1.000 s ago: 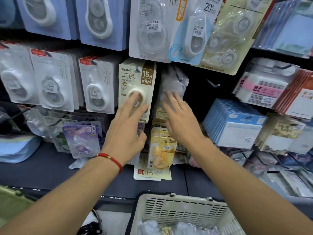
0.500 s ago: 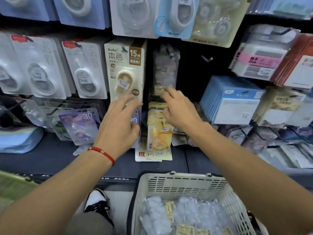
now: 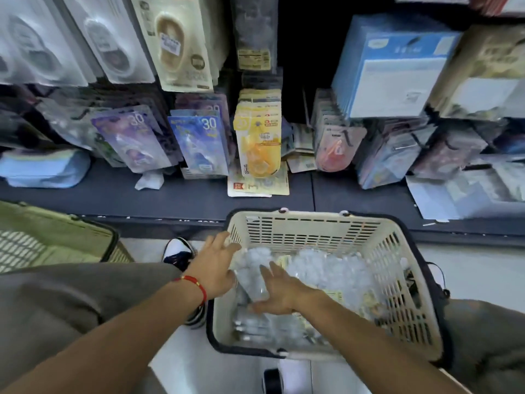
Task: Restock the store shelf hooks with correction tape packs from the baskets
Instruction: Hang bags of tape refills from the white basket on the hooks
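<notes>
both forearms reach forward and down into a cream plastic basket point(image 3: 312, 231) that sits on the floor between the person's knees, just in front of the shelf base

left hand point(image 3: 214, 268), a red cord bracelet point(image 3: 196, 282) on its wrist, is at the basket's near-left corner; fingers spread and fairly straight, tips over the rim and touching the top of the clear packs, nothing gripped

right hand point(image 3: 277, 291) lies inside the basket, fingers extended leftward across a clear correction tape pack point(image 3: 251, 280); the hand presses flat on it, and no curl around the pack is visible. the pack sits between the two hands, tilted, partly blurred

the basket holds a heap of clear-wrapped correction tape packs point(image 3: 321, 268), some with yellow card labels showing; detail is soft

left of the basket: a black and white shoe point(image 3: 179, 251) on the floor and part of a green basket point(image 3: 42, 240)

beyond, on the dark shelf ledge point(image 3: 113, 194), a yellow card pack point(image 3: 258, 186) lies flat

above it, hanging rows: purple packs point(image 3: 133, 140) and blue packs point(image 3: 201, 146) marked 30, yellow packs point(image 3: 260, 137), a beige pack point(image 3: 176, 41) higher up, and blue boxed packs point(image 3: 389, 64) on the right
</notes>
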Demonstrator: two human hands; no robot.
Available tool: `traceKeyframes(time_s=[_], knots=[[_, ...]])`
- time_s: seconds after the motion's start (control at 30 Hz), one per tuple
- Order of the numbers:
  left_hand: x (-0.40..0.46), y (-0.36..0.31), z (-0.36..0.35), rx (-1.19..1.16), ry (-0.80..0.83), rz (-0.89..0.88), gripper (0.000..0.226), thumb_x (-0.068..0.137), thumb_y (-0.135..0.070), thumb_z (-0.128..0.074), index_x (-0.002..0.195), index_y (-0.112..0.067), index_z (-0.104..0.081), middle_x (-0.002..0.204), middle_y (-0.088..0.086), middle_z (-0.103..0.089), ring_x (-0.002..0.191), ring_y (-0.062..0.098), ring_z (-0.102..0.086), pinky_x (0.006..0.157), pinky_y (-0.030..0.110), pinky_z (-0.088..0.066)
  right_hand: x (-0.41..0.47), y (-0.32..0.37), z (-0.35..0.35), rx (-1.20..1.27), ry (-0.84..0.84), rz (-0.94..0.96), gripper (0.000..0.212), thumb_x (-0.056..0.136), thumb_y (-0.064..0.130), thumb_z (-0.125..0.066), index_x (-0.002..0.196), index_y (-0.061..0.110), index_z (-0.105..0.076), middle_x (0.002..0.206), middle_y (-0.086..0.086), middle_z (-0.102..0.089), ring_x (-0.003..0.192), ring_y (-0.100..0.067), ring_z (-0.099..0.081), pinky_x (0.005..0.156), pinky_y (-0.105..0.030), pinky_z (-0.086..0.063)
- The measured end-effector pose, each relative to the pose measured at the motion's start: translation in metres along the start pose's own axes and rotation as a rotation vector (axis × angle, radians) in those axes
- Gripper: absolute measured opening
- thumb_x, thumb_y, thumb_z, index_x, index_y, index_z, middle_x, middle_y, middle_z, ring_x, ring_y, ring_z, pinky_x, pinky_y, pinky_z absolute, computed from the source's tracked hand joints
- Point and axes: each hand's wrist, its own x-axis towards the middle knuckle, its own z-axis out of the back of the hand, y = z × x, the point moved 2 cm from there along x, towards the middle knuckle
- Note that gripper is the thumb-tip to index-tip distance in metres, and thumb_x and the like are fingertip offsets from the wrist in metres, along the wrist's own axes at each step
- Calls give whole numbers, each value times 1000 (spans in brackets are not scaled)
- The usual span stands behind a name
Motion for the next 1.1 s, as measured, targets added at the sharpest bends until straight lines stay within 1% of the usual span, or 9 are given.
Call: traceKeyframes(time_s=[0.1,0.2,0.37,0.47,0.6,0.7,0.77,0.9,1.1], knots=[[-4,-7,-7,-153,-101,54,60,87,-17,-69,145,-18,-52,157,9,-35,147,30,-29,123,36,-25,15,15,-34,-84,-85,-13,108,97,63,-57,165,9,8,172,-20,10,159,-43,3,127,-59,-13],[-5,-7,-9,-194,-118,82,56,87,-13,-69,141,-17,-56,154,8,-42,147,29,-33,123,35,-25,17,11,-25,44,-268,-2,78,97,20,-66,158,5,-20,157,-24,-34,144,-43,-38,113,-50,-41],[0,-13,3,-259,-244,148,50,88,-7,-65,138,-16,-61,141,8,-57,135,28,-44,116,33,-34,-10,-45,23,619,-447,-72,50,94,11,-65,144,14,-57,117,-8,-70,104,-24,-70,81,-23,-51],[4,-29,7,-333,-311,175,46,90,-9,-66,136,-15,-62,136,10,-60,131,30,-46,111,33,-37,-36,-82,37,1151,-495,-140,17,92,12,-69,104,24,-75,82,4,-72,69,-7,-69,60,-21,-50],[3,-62,6,-844,-170,334,36,87,-31,-82,116,-22,-62,119,-1,-62,115,25,-59,87,17,-51,-54,-96,37,1616,-347,73,20,98,11,-64,116,9,-73,104,-18,-77,83,-26,-75,65,-35,-60],[3,-86,-2,-1498,68,441,72,79,-43,-86,138,-21,-52,133,5,-68,111,25,-69,103,43,-55,-54,-76,37,1700,-254,227,28,100,14,-64,126,7,-70,120,-20,-75,95,-32,-76,73,-41,-63],[7,-87,0,-1707,-4,457,51,93,-30,-75,137,-21,-52,126,12,-73,105,28,-74,96,46,-59,-52,-63,37,1570,-258,238,28,99,23,-69,122,6,-73,117,-18,-76,98,-29,-75,79,-41,-62],[13,-65,11,-1785,-227,458,17,108,-17,-54,123,-19,-62,116,11,-77,100,30,-75,74,47,-63,-51,-54,47,1353,-399,198,17,99,29,-69,100,14,-78,99,-5,-80,94,-25,-77,80,-33,-61],[13,-48,5,-1745,-300,607,20,108,-19,-56,126,-12,-60,125,18,-71,107,35,-71,87,49,-60,-55,-79,81,1598,-569,237,18,104,15,-61,112,5,-73,108,-14,-78,92,-27,-74,77,-34,-63]])
